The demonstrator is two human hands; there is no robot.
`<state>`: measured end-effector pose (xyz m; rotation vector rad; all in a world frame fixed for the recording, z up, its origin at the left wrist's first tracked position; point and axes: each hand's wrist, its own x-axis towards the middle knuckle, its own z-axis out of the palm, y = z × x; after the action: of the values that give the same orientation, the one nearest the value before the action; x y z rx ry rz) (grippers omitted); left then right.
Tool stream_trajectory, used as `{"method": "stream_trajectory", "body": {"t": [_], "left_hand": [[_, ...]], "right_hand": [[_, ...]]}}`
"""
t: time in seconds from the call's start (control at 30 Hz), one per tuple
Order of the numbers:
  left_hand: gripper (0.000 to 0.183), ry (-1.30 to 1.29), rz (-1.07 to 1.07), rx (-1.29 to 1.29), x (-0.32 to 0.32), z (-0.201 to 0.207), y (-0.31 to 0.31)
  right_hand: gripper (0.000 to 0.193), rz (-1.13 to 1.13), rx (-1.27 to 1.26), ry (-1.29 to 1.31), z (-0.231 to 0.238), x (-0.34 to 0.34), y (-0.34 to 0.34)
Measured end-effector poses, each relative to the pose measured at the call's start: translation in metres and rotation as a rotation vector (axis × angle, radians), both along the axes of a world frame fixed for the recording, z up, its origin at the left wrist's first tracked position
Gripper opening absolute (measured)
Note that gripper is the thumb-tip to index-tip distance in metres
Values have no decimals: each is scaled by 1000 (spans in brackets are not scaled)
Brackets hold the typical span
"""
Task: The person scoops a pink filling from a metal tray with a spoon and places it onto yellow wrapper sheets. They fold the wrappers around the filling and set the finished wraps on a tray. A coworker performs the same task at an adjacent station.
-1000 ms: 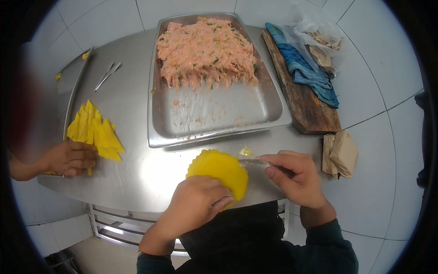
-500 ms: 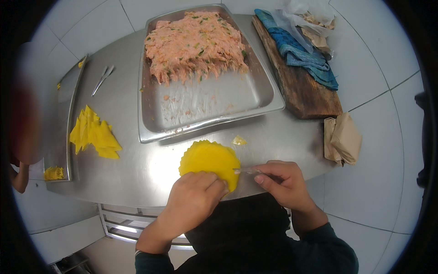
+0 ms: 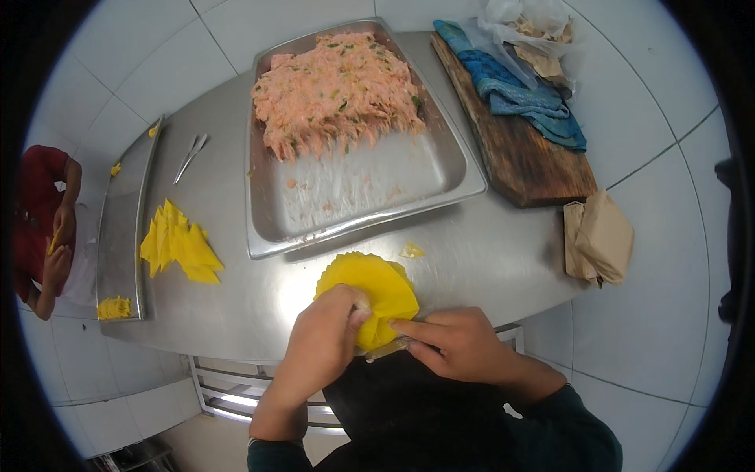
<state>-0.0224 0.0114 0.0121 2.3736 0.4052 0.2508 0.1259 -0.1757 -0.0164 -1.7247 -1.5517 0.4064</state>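
Note:
My left hand point(image 3: 326, 334) is closed on the near left edge of a stack of round yellow dough wrappers point(image 3: 368, 285), which stands at the table's near edge. The thumb presses on the top sheet, whose near side is creased and lifted. My right hand point(image 3: 456, 342) holds a thin flat tool point(image 3: 388, 348) below the stack's near edge; its exact kind is hard to make out. The right forefinger touches the creased wrapper. A small yellowish scrap point(image 3: 412, 249) lies just beyond the stack.
A deep metal pan point(image 3: 366, 216) of pinkish minced filling point(image 3: 334, 90) stands ahead. Yellow triangular pieces point(image 3: 181, 244), two metal utensils point(image 3: 189, 160) and a tray point(image 3: 122, 224) lie left. Right are a wooden board point(image 3: 543, 169), blue cloth point(image 3: 511, 90) and brown paper packet point(image 3: 602, 238). A person point(image 3: 47, 212) stands far left.
My right hand has moved left and nearer, its tool now below the stack's edge. The left hand has turned, thumb up, and the top wrapper is creased. The view has shifted slightly.

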Motion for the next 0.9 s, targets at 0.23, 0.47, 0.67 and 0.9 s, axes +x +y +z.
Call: {"method": "stream_trajectory", "body": {"t": [0.23,0.47,0.67,0.9], "left_hand": [[18,-575,354,-876,-25,-14,46],[52,-993,310,-1777,-67,-27,75],[49,-941,248,-1860,-61,-72,49],[42,-944,265,-1959,-64,-75,51]], "right_hand": [[36,1,-48,-21,4,1,5],[34,-84,-18,280,52,18,24],[28,-135,123,-237,78,63,104],[27,-97,93,-645,44,91,248]]}}
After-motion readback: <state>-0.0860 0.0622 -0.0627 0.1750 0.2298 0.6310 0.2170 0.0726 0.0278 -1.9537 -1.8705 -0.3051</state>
